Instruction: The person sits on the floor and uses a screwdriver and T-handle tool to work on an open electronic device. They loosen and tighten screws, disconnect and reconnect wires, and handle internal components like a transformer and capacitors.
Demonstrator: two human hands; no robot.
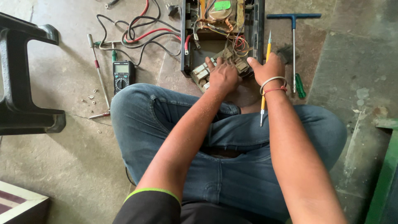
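An open black metal chassis (260, 29) full of wires stands on the concrete floor in front of my crossed legs. A circuit board (201, 72) with pale block-shaped parts sticks out of its near end. My left hand (224, 76) lies on the board with its fingers curled over the parts. My right hand (269, 68) is at the board's right edge, thumb pressed on it, against the chassis wall. A thin yellow screwdriver (267, 49) runs under my right wrist, its metal tip over my knee; whether the hand holds it is not visible.
A black multimeter (122, 76) and a long screwdriver (99, 74) lie to the left, with small loose screws (91, 99) and tangled red and black cables (141, 33). A blue T-handle wrench (293, 16) and a green-handled screwdriver (299, 85) lie to the right. A black plastic stool (25, 74) stands far left.
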